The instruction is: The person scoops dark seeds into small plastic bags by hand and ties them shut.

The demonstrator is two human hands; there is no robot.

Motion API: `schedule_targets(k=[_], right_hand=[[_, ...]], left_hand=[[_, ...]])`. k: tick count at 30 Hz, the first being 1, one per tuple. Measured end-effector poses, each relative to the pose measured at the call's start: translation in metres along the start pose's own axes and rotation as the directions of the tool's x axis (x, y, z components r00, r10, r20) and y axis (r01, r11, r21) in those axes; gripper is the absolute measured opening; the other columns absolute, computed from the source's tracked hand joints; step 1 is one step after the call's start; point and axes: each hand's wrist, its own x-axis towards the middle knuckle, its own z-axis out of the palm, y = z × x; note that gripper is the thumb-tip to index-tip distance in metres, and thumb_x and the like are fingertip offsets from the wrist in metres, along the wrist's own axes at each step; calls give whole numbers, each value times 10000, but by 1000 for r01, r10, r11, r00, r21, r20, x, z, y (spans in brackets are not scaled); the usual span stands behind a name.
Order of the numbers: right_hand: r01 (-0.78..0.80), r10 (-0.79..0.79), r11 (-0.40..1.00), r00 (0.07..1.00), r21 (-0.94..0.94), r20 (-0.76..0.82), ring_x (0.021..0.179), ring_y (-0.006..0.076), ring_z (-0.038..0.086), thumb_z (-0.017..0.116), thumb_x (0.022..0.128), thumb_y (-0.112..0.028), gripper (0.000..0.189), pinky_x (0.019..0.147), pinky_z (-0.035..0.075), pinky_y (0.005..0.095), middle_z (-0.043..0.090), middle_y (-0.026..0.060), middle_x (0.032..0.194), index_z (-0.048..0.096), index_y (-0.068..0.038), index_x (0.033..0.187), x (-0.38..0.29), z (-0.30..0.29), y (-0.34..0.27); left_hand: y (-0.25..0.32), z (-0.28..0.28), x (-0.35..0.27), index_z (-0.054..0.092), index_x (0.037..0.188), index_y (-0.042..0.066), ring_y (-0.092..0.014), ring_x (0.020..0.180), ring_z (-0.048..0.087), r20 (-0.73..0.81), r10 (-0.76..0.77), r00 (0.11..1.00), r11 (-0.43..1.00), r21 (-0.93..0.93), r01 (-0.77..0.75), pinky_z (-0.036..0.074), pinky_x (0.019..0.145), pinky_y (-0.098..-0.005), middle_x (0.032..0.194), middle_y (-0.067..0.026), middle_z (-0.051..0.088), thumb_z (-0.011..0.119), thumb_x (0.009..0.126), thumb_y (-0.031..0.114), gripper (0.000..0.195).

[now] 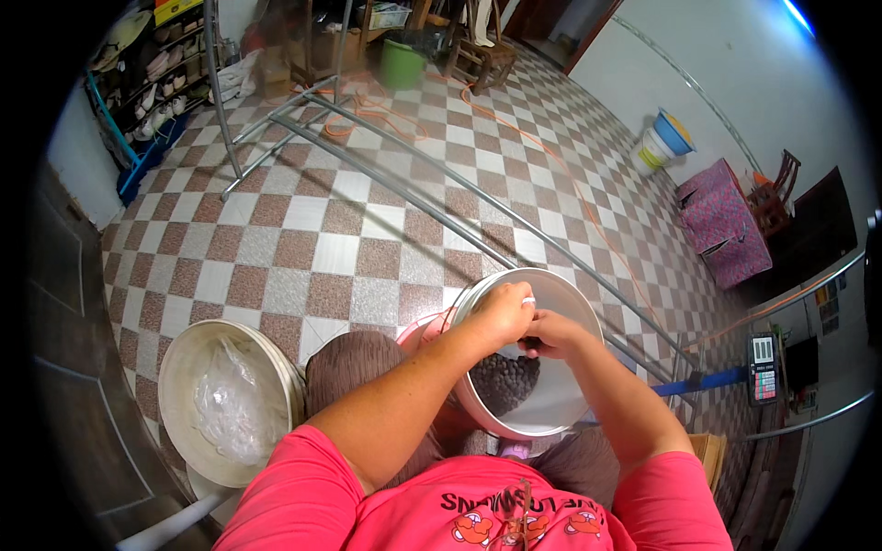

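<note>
A white plastic bucket (559,392) stands tilted between my knees, with many small dark round pieces (504,383) gathered on the left side of its inside. My left hand (504,311) and my right hand (557,335) meet above its opening, fingers curled and touching. A white band shows on a finger of my left hand. Something small and dark shows at the fingertips of my right hand; its kind is unclear. The left fingertips are hidden from me.
At left, another bucket (176,386) holds clear plastic film (231,406). A metal pipe frame (413,196) crosses the tiled floor (337,251). Part of a pink container (420,330) shows behind my bucket. Orange cord (551,148) runs across the floor. A green bucket (402,65) stands farther off.
</note>
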Motion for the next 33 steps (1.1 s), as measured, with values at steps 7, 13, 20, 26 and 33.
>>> schedule_targets(k=[7,13,20,26,33], right_hand=[[245,-244,940,969,236,-37,824,178,600,566,845,-261,260,660,505,300,601,56,922,547,-71,1022,32,23,8],[216,-187,968,960,127,-208,757,189,620,529,829,-116,202,640,526,311,611,94,898,549,-16,1004,11,24,6],[-112,315,585,944,-804,98,609,193,616,437,740,-36,251,531,522,301,619,93,723,642,-19,883,11,17,11],[239,118,152,959,-959,257,896,262,598,455,715,-58,462,797,470,359,609,142,971,544,-86,1167,73,18,75],[282,-173,-10,945,-959,279,1090,320,501,478,776,-159,463,919,399,385,514,176,1189,479,-100,1236,118,20,137]], left_hand=[[-1,0,-3,577,871,-4,-363,785,586,-16,30,999,1000,-7,-30,456,707,-415,812,-215,604,510,799,175,204],[-1,0,-1,577,873,-2,-366,798,580,-22,41,999,999,15,-41,453,715,-419,818,-214,600,509,812,177,201],[-1,-1,-3,576,882,-3,-367,813,578,-45,37,998,998,46,-34,453,720,-420,841,-209,602,505,823,175,200],[2,2,-1,579,899,3,-366,826,576,-25,45,999,999,20,-44,453,730,-414,848,-207,602,518,819,177,201],[2,0,-5,580,906,0,-360,844,572,-48,58,997,998,24,-57,451,740,-405,868,-202,600,523,815,170,200]])
